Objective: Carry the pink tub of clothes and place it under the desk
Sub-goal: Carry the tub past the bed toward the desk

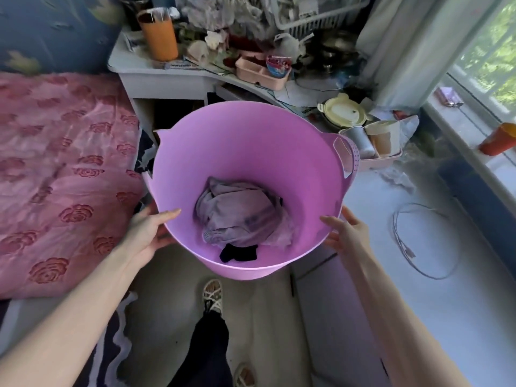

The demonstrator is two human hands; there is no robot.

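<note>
Both my hands grip the pink tub (251, 152) by its near rim, left hand (148, 233) and right hand (346, 233) on opposite sides. Clothes (240, 213) sit inside. Straight ahead, past the tub, lies the surface (167, 76), its dark opening below.

Both bare hands, the left hand (148, 233) and the right hand (347, 233), grip the near rim of a round pink plastic tub (301, 185) holding crumpled lilac and black clothes (240, 216), held above the floor before a cluttered white desk (164, 79).
</note>
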